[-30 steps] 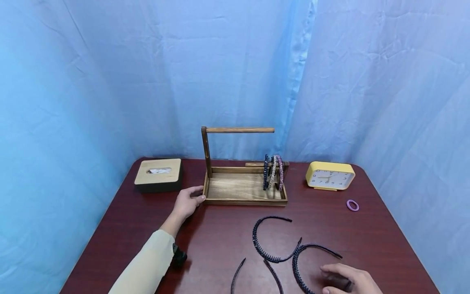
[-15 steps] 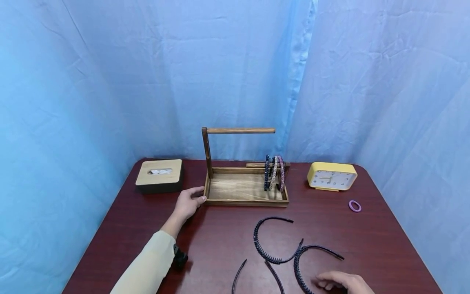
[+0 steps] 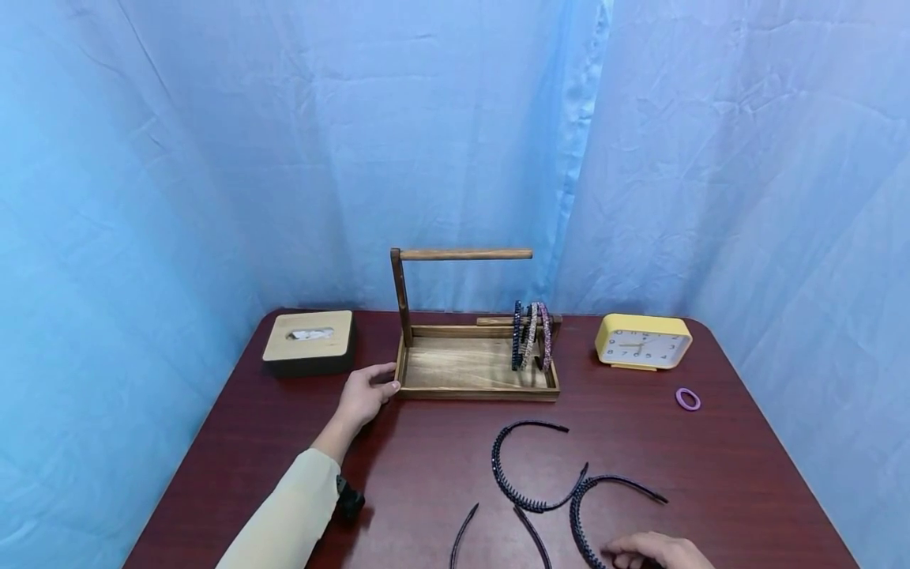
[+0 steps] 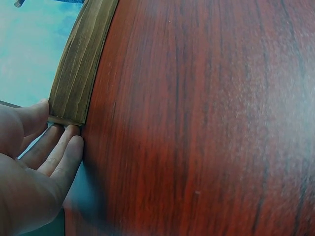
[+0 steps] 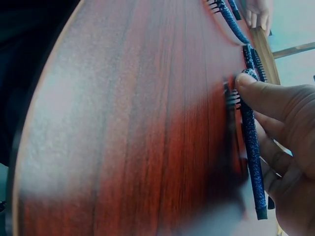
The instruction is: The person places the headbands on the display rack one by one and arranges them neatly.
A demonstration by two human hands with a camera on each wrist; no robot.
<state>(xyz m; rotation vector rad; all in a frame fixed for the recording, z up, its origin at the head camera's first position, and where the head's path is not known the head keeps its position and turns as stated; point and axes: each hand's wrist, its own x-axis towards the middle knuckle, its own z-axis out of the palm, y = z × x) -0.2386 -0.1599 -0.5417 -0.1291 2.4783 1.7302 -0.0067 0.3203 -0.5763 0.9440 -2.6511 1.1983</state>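
Observation:
My left hand point(image 3: 364, 393) rests at the left front corner of a wooden tray stand point(image 3: 462, 367). In the left wrist view its thumb and fairly straight fingers touch the tray's end. At the lower right, my right hand point(image 3: 650, 548) pinches a dark toothed headband point(image 3: 579, 523); the right wrist view shows the thumb on the band point(image 5: 251, 140) with fingers behind it. A second dark headband point(image 3: 496, 466) lies against the held one. Another thin dark headband point(image 3: 535, 533) is cut off at the bottom edge. Blue, silvery and purple headbands point(image 3: 546, 340) hang on the stand's lower bar.
A tissue box point(image 3: 309, 344) stands left of the stand. To the right are a yellow alarm clock point(image 3: 643, 341) and a small purple ring point(image 3: 687, 399). The stand's upper bar point(image 3: 465, 254) juts rightward from its post. Blue curtains point(image 3: 441, 142) surround the dark red table point(image 3: 426, 466).
My right hand has moved left to the nearest dark headband, and its fingers have closed on it. The left hand stays at the tray corner.

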